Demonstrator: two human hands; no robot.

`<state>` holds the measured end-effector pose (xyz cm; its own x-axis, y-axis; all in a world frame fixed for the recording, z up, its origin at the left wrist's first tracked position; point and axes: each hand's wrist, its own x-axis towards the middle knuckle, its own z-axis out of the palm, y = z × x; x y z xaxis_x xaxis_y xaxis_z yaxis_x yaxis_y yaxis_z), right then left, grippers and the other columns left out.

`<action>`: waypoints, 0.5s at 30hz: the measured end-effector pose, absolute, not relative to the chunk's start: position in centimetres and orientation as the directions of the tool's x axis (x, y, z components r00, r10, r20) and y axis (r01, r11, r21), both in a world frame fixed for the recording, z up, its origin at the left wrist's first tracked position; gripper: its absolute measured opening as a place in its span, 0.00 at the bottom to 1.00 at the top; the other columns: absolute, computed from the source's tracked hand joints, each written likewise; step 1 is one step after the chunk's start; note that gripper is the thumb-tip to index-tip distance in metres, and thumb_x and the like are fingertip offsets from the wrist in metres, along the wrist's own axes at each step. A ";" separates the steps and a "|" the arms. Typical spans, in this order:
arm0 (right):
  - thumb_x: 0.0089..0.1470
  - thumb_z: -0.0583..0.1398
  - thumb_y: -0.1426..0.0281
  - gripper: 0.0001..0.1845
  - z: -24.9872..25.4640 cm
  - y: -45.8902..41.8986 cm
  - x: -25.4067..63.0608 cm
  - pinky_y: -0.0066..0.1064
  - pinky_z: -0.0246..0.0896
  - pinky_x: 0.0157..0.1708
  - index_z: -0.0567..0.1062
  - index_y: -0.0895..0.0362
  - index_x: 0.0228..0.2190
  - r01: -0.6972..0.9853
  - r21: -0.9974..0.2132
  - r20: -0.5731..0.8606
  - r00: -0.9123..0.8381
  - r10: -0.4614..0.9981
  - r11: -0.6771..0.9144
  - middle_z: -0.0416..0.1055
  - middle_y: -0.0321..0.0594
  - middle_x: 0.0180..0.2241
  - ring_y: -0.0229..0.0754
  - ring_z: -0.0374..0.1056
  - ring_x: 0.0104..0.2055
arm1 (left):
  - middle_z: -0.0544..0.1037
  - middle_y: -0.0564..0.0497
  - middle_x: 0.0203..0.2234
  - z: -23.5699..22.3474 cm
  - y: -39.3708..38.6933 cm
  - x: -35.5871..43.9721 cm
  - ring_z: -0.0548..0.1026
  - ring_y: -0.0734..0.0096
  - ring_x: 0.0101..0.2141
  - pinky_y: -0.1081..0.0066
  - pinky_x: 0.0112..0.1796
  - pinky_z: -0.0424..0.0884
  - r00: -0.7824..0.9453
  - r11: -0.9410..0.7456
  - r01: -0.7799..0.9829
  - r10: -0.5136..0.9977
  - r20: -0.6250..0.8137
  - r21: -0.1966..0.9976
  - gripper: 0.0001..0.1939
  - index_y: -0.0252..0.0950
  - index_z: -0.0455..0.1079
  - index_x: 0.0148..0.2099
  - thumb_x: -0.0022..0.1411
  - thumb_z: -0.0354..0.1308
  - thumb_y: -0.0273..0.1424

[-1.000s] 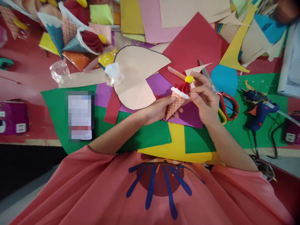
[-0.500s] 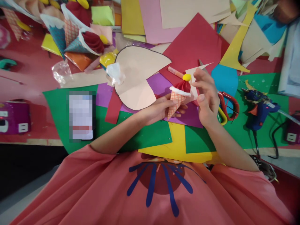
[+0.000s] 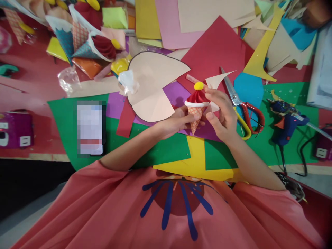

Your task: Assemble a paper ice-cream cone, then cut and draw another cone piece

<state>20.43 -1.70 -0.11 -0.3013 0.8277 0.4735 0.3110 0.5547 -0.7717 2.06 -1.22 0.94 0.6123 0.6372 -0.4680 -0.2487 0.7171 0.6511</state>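
Observation:
A small paper ice-cream cone (image 3: pixel 195 109) stands upright between my two hands above the coloured sheets. It has an orange checked cone, a white rim, a red pleated top and a yellow ball. My left hand (image 3: pixel 176 122) pinches the cone's body from the left. My right hand (image 3: pixel 221 112) holds the red top from the right, fingers curled on it. A beige heart cut-out (image 3: pixel 153 86) lies just left of the cone. Scissors (image 3: pixel 242 103) with red and yellow handles lie right of my right hand.
A blue glue gun (image 3: pixel 287 121) with its cable lies at the right. Several finished paper cones (image 3: pixel 88 41) are heaped at the back left. A phone (image 3: pixel 90 128) rests on the green sheet (image 3: pixel 64 114). Loose paper sheets and scraps (image 3: pixel 215 45) cover the back.
The cone has turned from tilted to upright and moved a little left. My right hand has dropped off the yellow ball and closed on the red top, uncovering the scissors' blades.

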 end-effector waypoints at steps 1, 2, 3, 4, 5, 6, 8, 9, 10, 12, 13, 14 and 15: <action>0.57 0.57 0.62 0.24 -0.1 -1.7 20.4 0.50 0.58 0.60 0.66 0.36 0.56 0.314 -0.773 0.467 -0.305 0.830 0.551 0.66 0.30 0.57 0.50 0.62 0.61 | 0.79 0.47 0.41 0.9 -1.2 2.1 0.79 0.72 0.36 0.71 0.40 0.73 0.614 0.718 -0.245 0.635 -0.469 0.652 0.22 0.34 0.66 0.51 0.55 0.66 0.32; 0.57 0.57 0.61 0.23 -0.1 -1.6 20.4 0.50 0.58 0.61 0.67 0.35 0.55 0.320 -0.774 0.461 -0.307 0.833 0.546 0.66 0.30 0.58 0.50 0.62 0.61 | 0.79 0.47 0.40 0.9 -1.2 2.1 0.79 0.72 0.36 0.71 0.40 0.73 0.615 0.718 -0.247 0.635 -0.467 0.651 0.23 0.34 0.66 0.50 0.54 0.67 0.33; 0.57 0.57 0.60 0.22 -0.1 -1.6 20.4 0.49 0.58 0.61 0.68 0.34 0.53 0.328 -0.775 0.453 -0.308 0.837 0.540 0.65 0.29 0.58 0.50 0.61 0.61 | 0.79 0.47 0.40 0.8 -1.2 2.1 0.79 0.72 0.36 0.72 0.39 0.73 0.614 0.716 -0.251 0.638 -0.465 0.651 0.23 0.34 0.66 0.50 0.54 0.67 0.34; 0.57 0.57 0.60 0.21 -0.1 -1.6 20.4 0.50 0.58 0.60 0.69 0.33 0.52 0.336 -0.773 0.449 -0.309 0.839 0.538 0.65 0.29 0.58 0.50 0.61 0.62 | 0.79 0.47 0.39 0.8 -1.3 2.0 0.79 0.72 0.36 0.72 0.39 0.73 0.611 0.713 -0.256 0.643 -0.462 0.653 0.23 0.33 0.66 0.49 0.53 0.68 0.34; 0.58 0.56 0.60 0.20 -0.1 -1.6 20.4 0.50 0.59 0.60 0.69 0.33 0.52 0.341 -0.769 0.450 -0.310 0.837 0.540 0.64 0.28 0.58 0.50 0.60 0.62 | 0.79 0.47 0.38 0.7 -1.3 2.0 0.78 0.72 0.37 0.73 0.38 0.73 0.609 0.710 -0.259 0.646 -0.460 0.655 0.22 0.33 0.66 0.48 0.53 0.68 0.34; 0.58 0.56 0.60 0.20 -0.1 -1.7 20.4 0.51 0.59 0.60 0.70 0.34 0.52 0.342 -0.759 0.463 -0.316 0.828 0.554 0.63 0.29 0.59 0.51 0.60 0.62 | 0.79 0.48 0.37 0.7 -1.3 2.0 0.78 0.72 0.37 0.74 0.38 0.73 0.610 0.708 -0.262 0.648 -0.456 0.656 0.21 0.33 0.66 0.47 0.53 0.67 0.33; 0.59 0.55 0.61 0.20 -0.2 -1.7 20.4 0.52 0.58 0.59 0.69 0.35 0.53 0.339 -0.742 0.481 -0.330 0.812 0.578 0.62 0.30 0.59 0.51 0.59 0.62 | 0.79 0.48 0.37 0.7 -1.3 2.0 0.78 0.72 0.36 0.73 0.39 0.73 0.619 0.708 -0.270 0.646 -0.446 0.652 0.20 0.32 0.67 0.46 0.53 0.67 0.33; 0.59 0.55 0.61 0.21 -0.2 -1.7 20.3 0.52 0.58 0.60 0.69 0.36 0.53 0.332 -0.742 0.487 -0.328 0.809 0.582 0.62 0.30 0.59 0.51 0.59 0.62 | 0.79 0.48 0.37 0.8 -1.2 2.0 0.78 0.72 0.36 0.72 0.39 0.73 0.624 0.711 -0.272 0.643 -0.444 0.649 0.19 0.33 0.67 0.46 0.54 0.66 0.32; 0.58 0.55 0.61 0.22 -0.3 -1.6 20.3 0.52 0.57 0.61 0.68 0.36 0.54 0.318 -0.747 0.495 -0.319 0.808 0.583 0.61 0.30 0.60 0.51 0.59 0.63 | 0.79 0.47 0.38 0.8 -1.2 2.0 0.79 0.71 0.36 0.72 0.39 0.72 0.626 0.713 -0.272 0.641 -0.443 0.646 0.19 0.33 0.67 0.46 0.54 0.66 0.31; 0.58 0.56 0.60 0.24 -0.3 -1.6 20.3 0.51 0.55 0.62 0.65 0.37 0.56 0.291 -0.765 0.505 -0.284 0.815 0.575 0.60 0.30 0.60 0.51 0.57 0.63 | 0.79 0.47 0.39 1.0 -1.1 1.9 0.79 0.70 0.36 0.70 0.39 0.72 0.623 0.714 -0.269 0.641 -0.449 0.647 0.18 0.33 0.67 0.47 0.55 0.64 0.30; 0.57 0.57 0.60 0.25 -0.3 -1.6 20.3 0.50 0.55 0.62 0.65 0.38 0.57 0.286 -0.768 0.510 -0.267 0.818 0.573 0.61 0.30 0.60 0.51 0.57 0.63 | 0.79 0.47 0.39 1.1 -1.1 1.9 0.79 0.69 0.36 0.70 0.40 0.72 0.619 0.713 -0.266 0.642 -0.453 0.649 0.17 0.33 0.67 0.47 0.55 0.63 0.30; 0.57 0.57 0.61 0.25 -0.3 -1.6 20.3 0.49 0.56 0.62 0.66 0.39 0.56 0.291 -0.767 0.513 -0.258 0.819 0.572 0.61 0.31 0.59 0.51 0.57 0.63 | 0.79 0.47 0.39 1.2 -1.1 1.9 0.79 0.69 0.36 0.68 0.41 0.72 0.615 0.714 -0.263 0.643 -0.457 0.649 0.16 0.33 0.67 0.47 0.56 0.61 0.29; 0.57 0.57 0.62 0.23 -0.2 -1.6 20.3 0.48 0.57 0.62 0.67 0.39 0.55 0.307 -0.762 0.511 -0.256 0.820 0.571 0.62 0.31 0.59 0.50 0.58 0.63 | 0.78 0.47 0.38 1.2 -1.1 1.8 0.79 0.68 0.36 0.67 0.42 0.72 0.612 0.715 -0.262 0.642 -0.462 0.648 0.15 0.33 0.67 0.47 0.57 0.60 0.28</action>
<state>20.35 -1.65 -0.22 -0.2562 0.8203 0.5114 0.3067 0.5707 -0.7618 1.85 -1.06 1.19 0.6116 0.6425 -0.4617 -0.2618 0.7150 0.6482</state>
